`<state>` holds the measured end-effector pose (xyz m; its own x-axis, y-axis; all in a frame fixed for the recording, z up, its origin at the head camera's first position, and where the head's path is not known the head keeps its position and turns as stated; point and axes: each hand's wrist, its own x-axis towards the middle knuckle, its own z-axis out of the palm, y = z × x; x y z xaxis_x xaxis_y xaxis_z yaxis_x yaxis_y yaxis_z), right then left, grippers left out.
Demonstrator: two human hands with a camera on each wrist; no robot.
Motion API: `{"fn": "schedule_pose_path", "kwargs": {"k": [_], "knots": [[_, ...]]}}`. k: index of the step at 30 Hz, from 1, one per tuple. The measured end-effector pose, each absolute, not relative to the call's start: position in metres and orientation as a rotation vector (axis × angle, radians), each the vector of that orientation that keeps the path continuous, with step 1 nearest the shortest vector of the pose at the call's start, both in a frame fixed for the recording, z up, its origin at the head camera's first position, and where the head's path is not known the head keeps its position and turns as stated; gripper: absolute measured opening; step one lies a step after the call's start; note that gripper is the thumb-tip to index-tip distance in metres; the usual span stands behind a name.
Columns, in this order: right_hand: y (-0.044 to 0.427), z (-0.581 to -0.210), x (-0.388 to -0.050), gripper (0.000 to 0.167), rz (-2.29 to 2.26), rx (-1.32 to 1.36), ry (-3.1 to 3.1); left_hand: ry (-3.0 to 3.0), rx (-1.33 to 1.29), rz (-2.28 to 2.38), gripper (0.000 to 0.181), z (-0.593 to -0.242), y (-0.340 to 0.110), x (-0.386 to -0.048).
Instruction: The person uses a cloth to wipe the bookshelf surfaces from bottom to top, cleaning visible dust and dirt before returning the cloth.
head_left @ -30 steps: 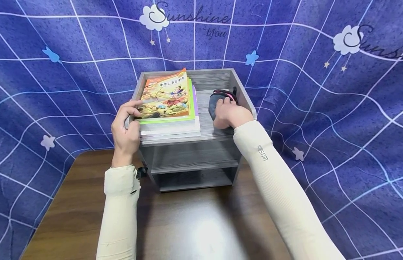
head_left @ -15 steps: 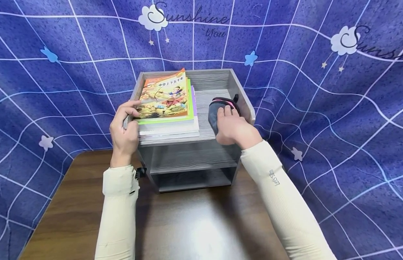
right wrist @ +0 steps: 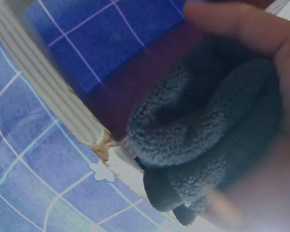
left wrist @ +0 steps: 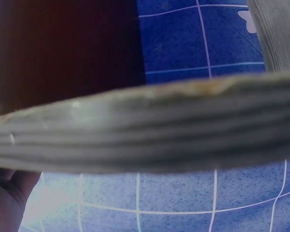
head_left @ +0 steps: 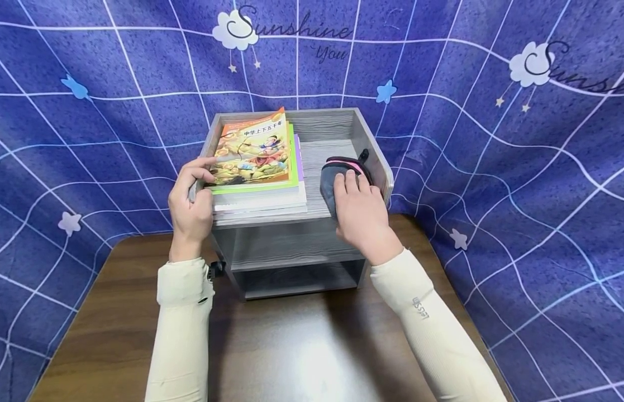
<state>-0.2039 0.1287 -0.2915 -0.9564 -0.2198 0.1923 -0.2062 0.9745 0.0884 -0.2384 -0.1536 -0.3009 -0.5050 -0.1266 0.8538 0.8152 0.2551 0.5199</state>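
Observation:
A dark blue-grey pouch (head_left: 329,180) with a pink-edged opening and a black loop lies at the right of the grey shelf's top tray (head_left: 324,146). My right hand (head_left: 364,215) lies over its near side, fingers on top; in the right wrist view the fuzzy pouch (right wrist: 183,121) sits between thumb and fingers. My left hand (head_left: 191,206) grips the tray's left wall beside a stack of books (head_left: 256,151), the top one orange and illustrated. The left wrist view has the blurred grey board (left wrist: 150,128) across it and part of my left hand (left wrist: 9,203) at lower left.
Two lower compartments of the shelf open toward me, divided by a grey board (head_left: 301,258). The shelf stands on a brown wooden table (head_left: 291,335). A blue curtain (head_left: 442,67) with white lines and stars hangs behind and at both sides.
My right hand has come toward the tray's front edge, and the pouch has slid the same way with it. My left hand stays on the left wall; the books lie as before.

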Motion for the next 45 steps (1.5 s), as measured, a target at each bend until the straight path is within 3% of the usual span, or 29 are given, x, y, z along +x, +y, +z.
{"fn": "schedule_pose_path", "kwargs": {"k": [4, 7, 14, 18, 22, 26, 31, 38, 45], "knots": [[0.127, -0.298, -0.197, 0.111, -0.142, 0.330, -2.820, -1.660, -0.647, -1.398, 0.023, -0.300, -0.155, -0.238], [0.127, -0.301, -0.191, 0.105, -0.144, 0.345, -2.735, -1.645, -0.653, -1.426, 0.026, -0.300, -0.155, -0.237], [0.133, -0.308, -0.178, 0.091, -0.123, 0.386, -2.621, -1.646, -0.641, -1.457, 0.052, -0.310, -0.155, -0.233], [0.140, -0.311, -0.167, 0.089, -0.075, 0.424, -2.606, -1.715, -0.595, -1.548, 0.070, -0.342, -0.159, -0.239], [0.150, -0.313, -0.160, 0.074, 0.000, 0.465, -2.541, -1.806, -0.529, -1.650, 0.107, -0.384, -0.166, -0.250], [0.159, -0.314, -0.160, 0.065, 0.058, 0.494, -2.489, -1.942, -0.494, -1.623, 0.120, -0.410, -0.170, -0.252], [0.163, -0.315, -0.163, 0.068, 0.098, 0.513, -2.495, -2.141, -0.421, -1.521, 0.115, -0.423, -0.176, -0.250], [0.170, -0.313, -0.164, 0.067, 0.193, 0.630, -2.459, -2.370, -0.182, -1.416, 0.064, -0.423, -0.180, -0.245], [0.179, -0.281, -0.162, 0.061, 0.325, 0.803, -2.476, -2.375, -0.085, -1.452, 0.063, -0.422, -0.182, -0.239]]}}
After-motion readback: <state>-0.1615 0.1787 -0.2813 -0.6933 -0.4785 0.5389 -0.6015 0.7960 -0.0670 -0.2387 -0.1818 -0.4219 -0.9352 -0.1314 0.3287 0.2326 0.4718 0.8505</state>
